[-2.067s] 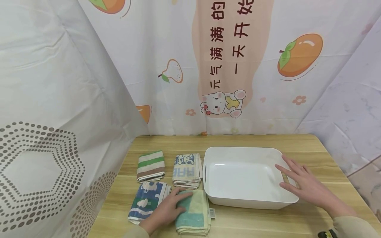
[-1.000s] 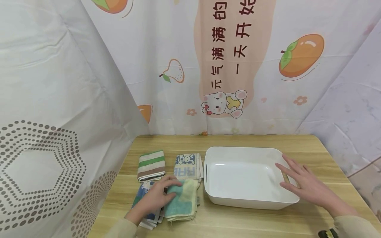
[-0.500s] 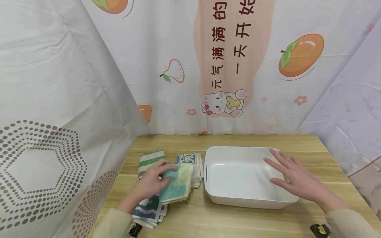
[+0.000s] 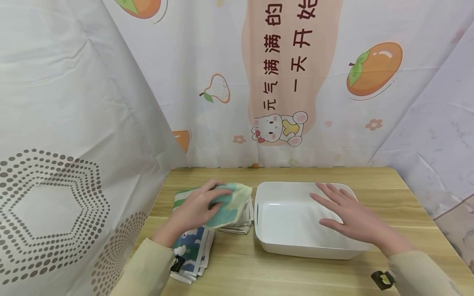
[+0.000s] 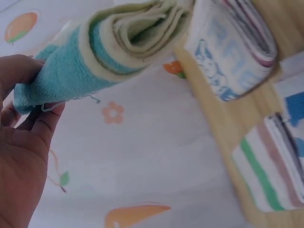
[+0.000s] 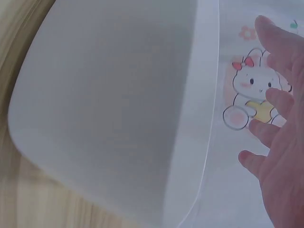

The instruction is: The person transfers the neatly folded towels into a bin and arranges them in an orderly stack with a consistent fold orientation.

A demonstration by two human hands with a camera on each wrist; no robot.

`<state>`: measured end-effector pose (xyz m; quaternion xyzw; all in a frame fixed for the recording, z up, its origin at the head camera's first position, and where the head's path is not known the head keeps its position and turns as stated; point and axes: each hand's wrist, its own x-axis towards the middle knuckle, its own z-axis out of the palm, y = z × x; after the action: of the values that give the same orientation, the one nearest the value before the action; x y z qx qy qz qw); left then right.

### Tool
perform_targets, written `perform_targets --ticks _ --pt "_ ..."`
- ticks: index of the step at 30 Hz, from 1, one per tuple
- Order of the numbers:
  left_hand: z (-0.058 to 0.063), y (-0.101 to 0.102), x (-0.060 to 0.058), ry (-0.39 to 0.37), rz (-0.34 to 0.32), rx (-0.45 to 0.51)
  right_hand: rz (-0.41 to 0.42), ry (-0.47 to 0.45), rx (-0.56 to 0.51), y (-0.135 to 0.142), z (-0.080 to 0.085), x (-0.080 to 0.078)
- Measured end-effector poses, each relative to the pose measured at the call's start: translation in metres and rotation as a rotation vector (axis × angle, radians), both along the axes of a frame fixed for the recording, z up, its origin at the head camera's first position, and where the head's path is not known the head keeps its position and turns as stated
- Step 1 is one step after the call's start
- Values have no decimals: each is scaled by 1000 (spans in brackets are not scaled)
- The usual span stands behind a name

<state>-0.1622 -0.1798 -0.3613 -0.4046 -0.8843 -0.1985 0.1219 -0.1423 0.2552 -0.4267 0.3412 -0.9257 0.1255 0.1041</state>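
Observation:
A folded teal and pale-yellow towel [image 4: 230, 207] is pinched by my left hand [image 4: 198, 207], thumb on one side and fingers on the other. In the left wrist view the towel [image 5: 90, 57] is lifted clear of the table, its folded layers showing at one end. Below it lies a beige towel with blue lettering [image 5: 232, 52], partly covered in the head view. My right hand [image 4: 352, 216] hovers over the right half of a white plastic bin [image 4: 307, 253], fingers spread and holding nothing. In the right wrist view this hand [image 6: 285, 118] is apart from the bin's wall.
Near my left forearm lies a blue and green patterned towel [image 4: 192, 253]. A green, white and brown striped towel [image 5: 266, 166] sits behind it, mostly covered by my hand in the head view. Printed curtains [image 4: 207, 123] stand beyond the wooden table [image 4: 281, 277].
My left hand has raised the teal and yellow towel off the table and carried it away from me, over the beige one. My right hand has moved left from the bin's right end.

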Motion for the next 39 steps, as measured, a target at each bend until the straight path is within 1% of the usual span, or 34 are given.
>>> perform_targets --ticks 5,9,14,18,21,25,30,33,35,39 --pt "13 12 -5 48 -44 -24 31 -10 0 -13 7 -2" --pt "21 20 -9 97 -86 -16 62 13 3 -23 13 -4" --pt "28 31 -12 174 -115 -25 98 51 -4 -33 22 -7" --pt "30 41 -15 233 -125 -56 112 62 -22 -41 30 -9" --pt "32 47 -16 271 -147 -80 124 86 -35 -48 35 -10" --pt "33 55 -16 292 -186 -88 141 110 -62 -56 42 -12" --pt "35 65 -12 314 -178 -125 160 91 -84 -65 51 -13" --pt "35 71 -10 324 -173 -154 170 95 -100 -69 53 -15" --pt "35 73 -8 336 -179 -162 174 100 -110 -72 55 -16" --pt "34 79 -6 365 -214 -159 174 97 -115 -74 56 -17"
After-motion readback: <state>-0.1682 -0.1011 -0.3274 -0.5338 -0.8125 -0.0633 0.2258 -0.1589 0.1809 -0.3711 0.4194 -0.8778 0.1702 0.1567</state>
